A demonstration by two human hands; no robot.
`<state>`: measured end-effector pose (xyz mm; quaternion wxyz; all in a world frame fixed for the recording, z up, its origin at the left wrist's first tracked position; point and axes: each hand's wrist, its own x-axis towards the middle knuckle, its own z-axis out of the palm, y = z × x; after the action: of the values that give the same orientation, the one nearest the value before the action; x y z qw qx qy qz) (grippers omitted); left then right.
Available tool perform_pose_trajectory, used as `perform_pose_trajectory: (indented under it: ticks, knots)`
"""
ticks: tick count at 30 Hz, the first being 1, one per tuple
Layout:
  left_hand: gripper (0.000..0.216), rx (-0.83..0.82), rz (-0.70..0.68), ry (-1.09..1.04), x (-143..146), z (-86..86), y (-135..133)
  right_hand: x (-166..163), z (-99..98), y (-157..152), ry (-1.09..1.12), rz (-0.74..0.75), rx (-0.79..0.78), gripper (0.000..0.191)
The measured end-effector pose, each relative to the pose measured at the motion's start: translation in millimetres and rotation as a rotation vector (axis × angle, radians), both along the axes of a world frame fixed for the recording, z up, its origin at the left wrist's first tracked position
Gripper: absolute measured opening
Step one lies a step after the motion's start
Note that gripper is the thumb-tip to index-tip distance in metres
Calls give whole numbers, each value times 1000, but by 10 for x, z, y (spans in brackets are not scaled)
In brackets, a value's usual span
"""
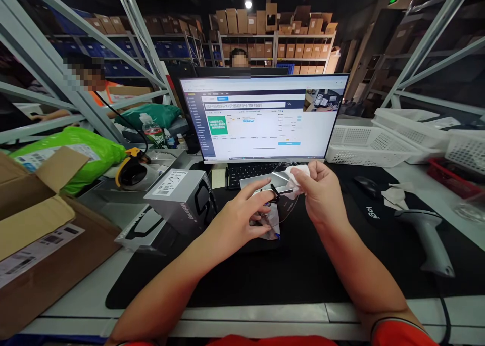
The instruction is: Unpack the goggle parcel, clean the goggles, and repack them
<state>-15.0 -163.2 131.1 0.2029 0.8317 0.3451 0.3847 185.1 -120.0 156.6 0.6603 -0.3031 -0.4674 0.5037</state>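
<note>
My right hand (322,187) is closed, pinching a crumpled white wrapping (299,177) that looks like soft paper or thin plastic. A shiny silvery flat piece (280,178) sticks out to its left. Fingers apart and curved, my left hand (242,212) is at a small black part (275,192), its fingertips close to or touching it. Below these fingers is a clear plastic bag (272,219) with a bit of blue at its edge; its contents cannot be made out. A thin dark strand curves down between the hands.
Left of my hands, a grey product box (182,197) rests by a second box (142,230) and an open carton (49,255). Ahead are a monitor (261,124) and keyboard (246,171). A barcode scanner (428,240), mouse (367,187) and white baskets (364,144) are right. Two people are beyond.
</note>
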Motion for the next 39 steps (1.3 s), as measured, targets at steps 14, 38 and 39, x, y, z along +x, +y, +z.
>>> perform_pose_trajectory:
  ticks: [14,38,39]
  knots:
    - [68,56,241,-205,-37,-72,113,-410,-365,-245,-565,-213,427,52]
    - [22,904,564,196,170,-94,5,-260,-121,-263,69,-9,59,53]
    - [20,893,566,180,159,-97,-1,-315,-169,-296,21,-25,70,52]
